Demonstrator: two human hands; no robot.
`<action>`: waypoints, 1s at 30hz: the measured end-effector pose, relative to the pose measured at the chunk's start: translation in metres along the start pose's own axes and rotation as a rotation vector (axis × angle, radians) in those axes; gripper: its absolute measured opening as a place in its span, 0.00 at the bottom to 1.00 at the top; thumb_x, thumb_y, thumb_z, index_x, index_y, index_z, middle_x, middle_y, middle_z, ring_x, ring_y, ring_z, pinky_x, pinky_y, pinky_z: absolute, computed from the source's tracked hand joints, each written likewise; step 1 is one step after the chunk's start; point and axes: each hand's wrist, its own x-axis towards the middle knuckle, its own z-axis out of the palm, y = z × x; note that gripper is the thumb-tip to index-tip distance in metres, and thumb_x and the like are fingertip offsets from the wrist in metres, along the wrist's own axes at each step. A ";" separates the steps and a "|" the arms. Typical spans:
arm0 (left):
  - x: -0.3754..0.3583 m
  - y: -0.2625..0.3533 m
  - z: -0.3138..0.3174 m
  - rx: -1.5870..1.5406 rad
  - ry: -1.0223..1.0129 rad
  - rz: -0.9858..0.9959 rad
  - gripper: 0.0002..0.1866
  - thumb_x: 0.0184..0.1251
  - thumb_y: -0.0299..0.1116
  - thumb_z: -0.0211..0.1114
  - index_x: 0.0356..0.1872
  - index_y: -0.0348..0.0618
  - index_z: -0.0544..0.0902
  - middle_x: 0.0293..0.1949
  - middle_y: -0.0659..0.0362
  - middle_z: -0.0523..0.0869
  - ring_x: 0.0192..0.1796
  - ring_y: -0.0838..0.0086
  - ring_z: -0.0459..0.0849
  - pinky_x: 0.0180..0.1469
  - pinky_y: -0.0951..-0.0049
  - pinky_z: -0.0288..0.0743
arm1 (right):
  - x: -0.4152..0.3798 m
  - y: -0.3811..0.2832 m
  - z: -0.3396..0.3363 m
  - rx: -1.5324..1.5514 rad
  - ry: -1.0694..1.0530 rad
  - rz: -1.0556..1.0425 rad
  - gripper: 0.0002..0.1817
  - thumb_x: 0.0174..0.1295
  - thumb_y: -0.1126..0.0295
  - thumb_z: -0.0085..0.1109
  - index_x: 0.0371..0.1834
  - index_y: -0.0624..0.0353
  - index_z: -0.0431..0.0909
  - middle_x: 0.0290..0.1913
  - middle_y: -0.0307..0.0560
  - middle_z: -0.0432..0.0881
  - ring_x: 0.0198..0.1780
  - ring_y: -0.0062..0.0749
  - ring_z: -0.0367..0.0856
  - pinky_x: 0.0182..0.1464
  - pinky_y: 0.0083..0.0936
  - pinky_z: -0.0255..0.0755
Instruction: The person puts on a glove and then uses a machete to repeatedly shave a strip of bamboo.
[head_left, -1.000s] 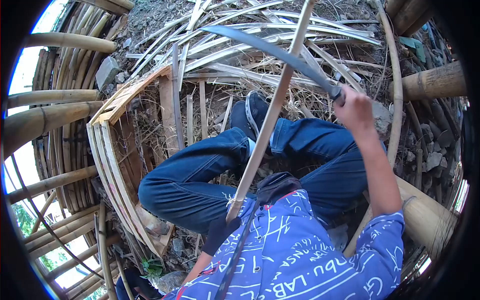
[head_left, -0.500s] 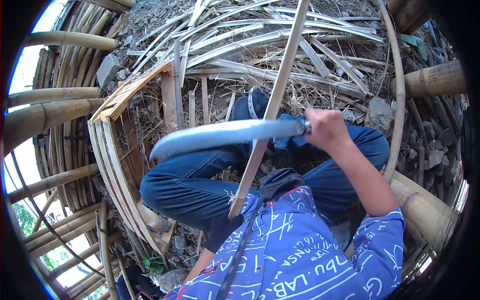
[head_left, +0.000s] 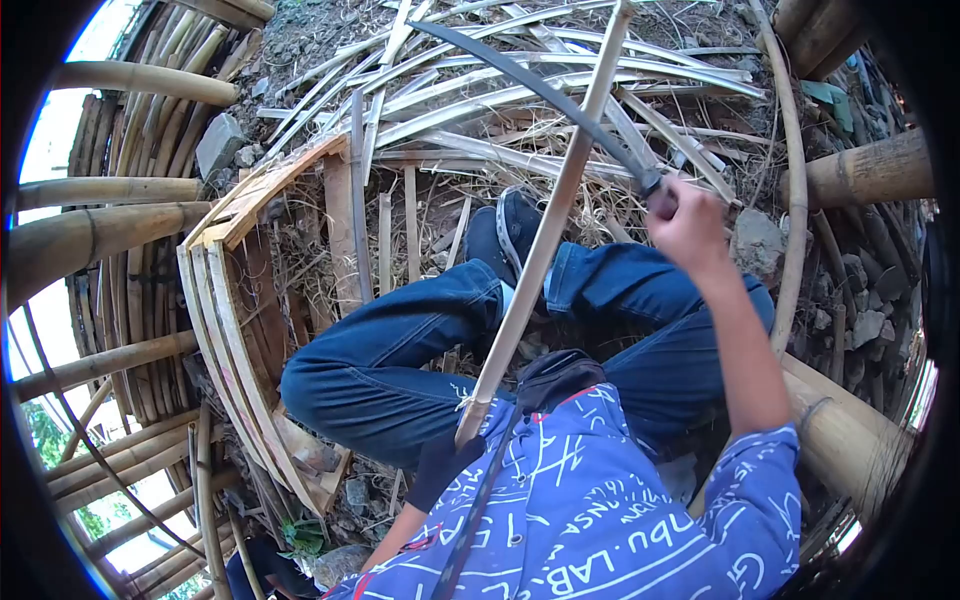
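My right hand (head_left: pixel 690 225) is closed round the handle of a machete (head_left: pixel 535 85). Its long, slightly curved blade points up and to the left, crossing the upper part of a split bamboo strip (head_left: pixel 530 285) in this view. That pale strip slants from my waist, between my bent legs, to the top of the view. Gloved in dark cloth, my left hand (head_left: pixel 447 468) lies at the strip's lower end beside my left hip and grips it, its fingers partly hidden. Thin curled shavings cling to the strip near this hand.
Many split bamboo strips (head_left: pixel 470 150) lie piled on the ground ahead. A wooden crate-like frame (head_left: pixel 215 330) stands on my left. To the right are a long bamboo pole (head_left: pixel 797 200), a thick bamboo trunk (head_left: pixel 850 440) and a grey rock (head_left: pixel 757 237). Bamboo poles line the left side.
The machete has swung up and away from my legs, its tip now far ahead. My right hand has moved forward and slightly right. The strip's far end has shifted slightly right.
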 end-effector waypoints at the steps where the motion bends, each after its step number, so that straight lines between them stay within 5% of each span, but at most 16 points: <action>1: -0.003 0.009 -0.003 -0.059 -0.005 -0.036 0.18 0.61 0.44 0.65 0.30 0.34 0.83 0.19 0.58 0.80 0.25 0.78 0.79 0.29 0.71 0.70 | -0.013 -0.015 0.002 0.202 -0.049 0.022 0.06 0.47 0.74 0.60 0.29 0.62 0.76 0.23 0.57 0.81 0.28 0.48 0.84 0.31 0.36 0.76; 3: -0.003 0.011 -0.005 -0.117 0.000 -0.069 0.15 0.62 0.38 0.65 0.29 0.32 0.84 0.20 0.63 0.81 0.28 0.85 0.77 0.29 0.74 0.70 | -0.041 -0.041 0.012 0.397 -0.129 0.042 0.07 0.46 0.76 0.60 0.30 0.62 0.75 0.23 0.54 0.81 0.27 0.45 0.84 0.29 0.32 0.75; 5: -0.003 0.001 -0.002 -0.160 0.010 -0.048 0.17 0.62 0.44 0.66 0.32 0.36 0.83 0.17 0.62 0.78 0.27 0.88 0.74 0.29 0.74 0.69 | -0.066 -0.061 0.022 0.523 -0.197 0.020 0.09 0.45 0.76 0.62 0.31 0.62 0.74 0.23 0.53 0.80 0.26 0.46 0.83 0.29 0.33 0.75; 7: -0.003 0.004 -0.004 -0.188 0.013 -0.056 0.17 0.61 0.43 0.67 0.32 0.35 0.83 0.19 0.62 0.80 0.28 0.88 0.75 0.29 0.75 0.70 | -0.083 -0.072 0.031 0.507 -0.148 -0.130 0.09 0.45 0.78 0.62 0.26 0.62 0.70 0.17 0.48 0.74 0.21 0.40 0.79 0.26 0.29 0.71; 8: -0.002 0.002 -0.003 -0.208 0.019 -0.044 0.16 0.61 0.42 0.67 0.32 0.35 0.84 0.19 0.63 0.81 0.29 0.88 0.76 0.30 0.75 0.70 | -0.088 -0.071 0.032 0.419 -0.155 -0.219 0.13 0.43 0.75 0.64 0.32 0.59 0.73 0.24 0.51 0.80 0.27 0.48 0.81 0.29 0.37 0.75; 13: -0.001 -0.015 0.002 -0.218 0.048 -0.016 0.14 0.61 0.40 0.67 0.31 0.36 0.84 0.20 0.62 0.82 0.30 0.89 0.78 0.30 0.76 0.71 | -0.090 -0.065 0.015 0.156 -0.271 -0.341 0.14 0.38 0.72 0.66 0.28 0.57 0.70 0.22 0.46 0.79 0.25 0.43 0.81 0.26 0.37 0.75; 23: 0.001 -0.015 0.004 -0.072 0.054 0.022 0.17 0.60 0.44 0.66 0.31 0.37 0.83 0.20 0.54 0.82 0.27 0.73 0.86 0.29 0.69 0.72 | -0.062 -0.032 0.025 -0.136 -0.283 -0.440 0.15 0.36 0.70 0.67 0.27 0.56 0.71 0.22 0.49 0.79 0.25 0.46 0.81 0.28 0.37 0.76; 30: -0.002 -0.007 -0.001 -0.027 0.067 0.043 0.17 0.60 0.44 0.66 0.32 0.38 0.82 0.21 0.50 0.82 0.26 0.65 0.85 0.29 0.67 0.72 | -0.023 0.001 0.016 -0.194 -0.134 -0.224 0.09 0.40 0.73 0.61 0.27 0.58 0.74 0.24 0.53 0.80 0.29 0.51 0.81 0.32 0.42 0.76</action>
